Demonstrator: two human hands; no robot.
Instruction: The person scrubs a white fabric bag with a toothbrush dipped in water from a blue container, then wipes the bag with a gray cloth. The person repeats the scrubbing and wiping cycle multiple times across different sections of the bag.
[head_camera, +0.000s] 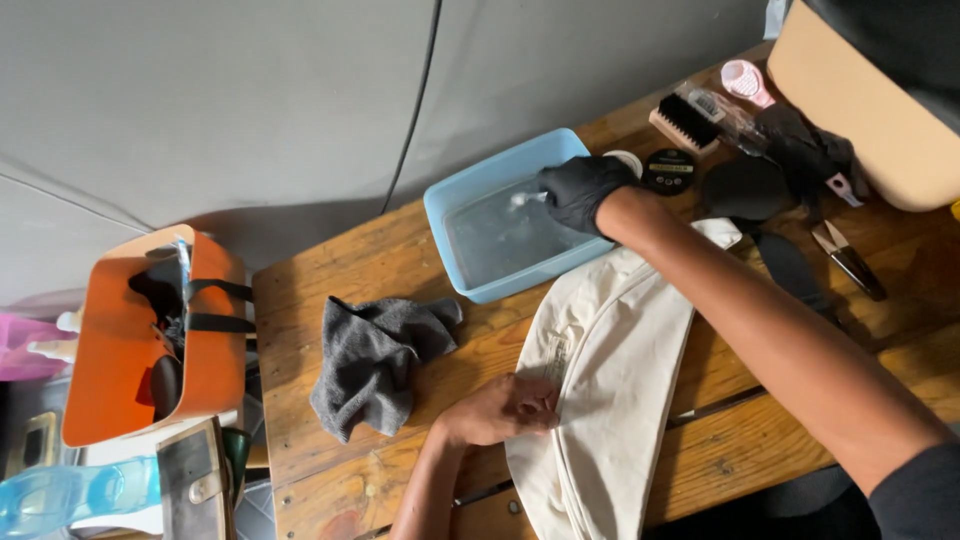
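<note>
Noted a round black tin (669, 171) with a pale label band, just beside the blue basin (470, 190) on the wooden table (330, 490). Spotted a small rectangular patch label (556, 357) sewn onto the cream bag (610, 400).

You're at small cleaning/repair workshop, looks like shoe or bag care setup. Rough wooden plank surface (330, 480), grey fabric backdrop (250, 100) behind like tent or stall wall. Care gear spread all over: bristle brush (684, 122), round polish tin (669, 170), blue water tub (490, 270), grey rag (375, 360), small clippers (848, 258). Orange bag (125, 350) parked off to side, cream canvas bag (600, 400) on surface.
</note>
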